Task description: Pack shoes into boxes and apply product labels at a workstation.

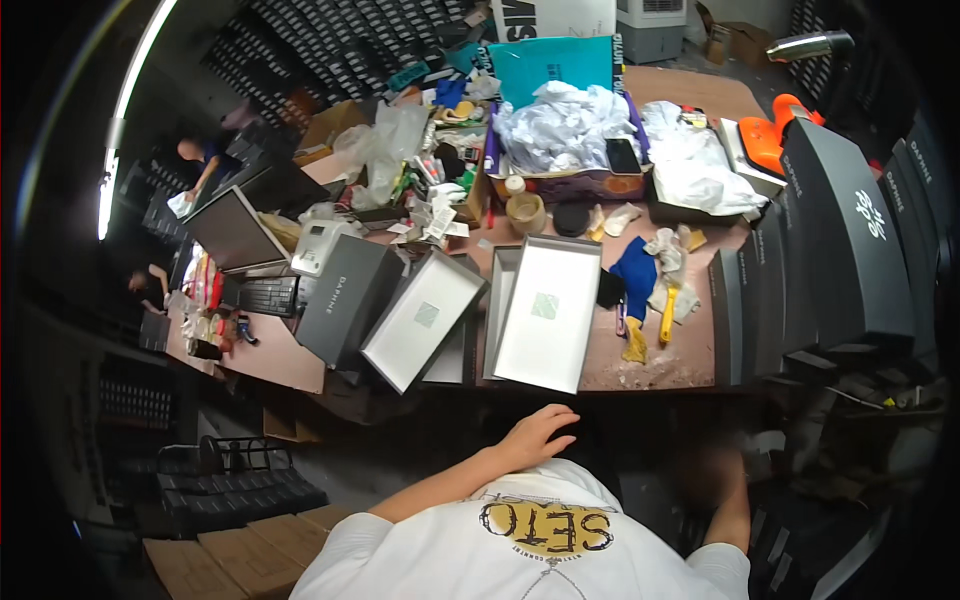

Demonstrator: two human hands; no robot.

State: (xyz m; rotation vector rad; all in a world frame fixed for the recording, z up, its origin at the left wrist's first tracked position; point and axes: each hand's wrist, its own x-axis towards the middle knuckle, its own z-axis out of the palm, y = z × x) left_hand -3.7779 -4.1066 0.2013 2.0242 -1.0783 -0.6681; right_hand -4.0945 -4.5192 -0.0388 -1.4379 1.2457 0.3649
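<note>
My left hand is held before my chest, just off the near edge of the table, with its fingers apart and nothing in them. To the right, my right hand is low beside my body and smeared by motion; its fingers cannot be made out. Nearest to my left hand lies a grey-white shallow box lid, inside up with a small pale square in it, partly over another box part. A second such lid rests tilted to its left, against a dark grey shoebox.
A yellow-handled tool and a blue cloth lie on the table. Behind them, a purple box holds crumpled white paper and a phone. Dark shoeboxes stand at right. A monitor and keyboard sit left.
</note>
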